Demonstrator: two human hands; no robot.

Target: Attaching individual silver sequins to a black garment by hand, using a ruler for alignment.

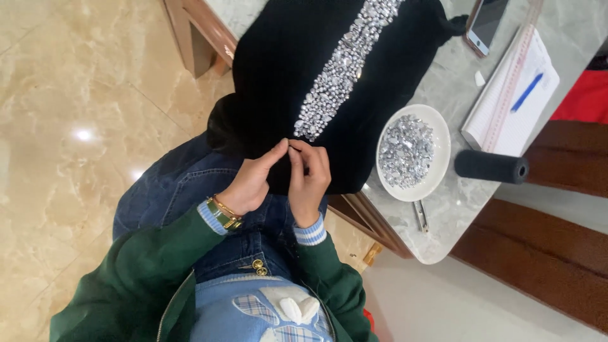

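Note:
A black garment [285,63] lies over the marble table edge and onto my lap, with a strip of silver rhinestones [342,69] sewn down its middle. My left hand [253,180] and my right hand [308,177] meet at the garment's near edge, just below the strip's lower end. The fingertips of both hands pinch together at one small spot on the fabric; whatever thin thing they hold is too small to see. A white plate [437,171] heaped with loose rhinestones [405,149] stands on the table to the right of my hands.
A black thread spool [491,166] lies beside the plate. Behind it are a notebook [500,120] with a blue pen [525,92] and a ruler, and a phone [484,22]. Small metal snips [421,215] lie near the table edge [437,253]. Polished stone floor lies to the left.

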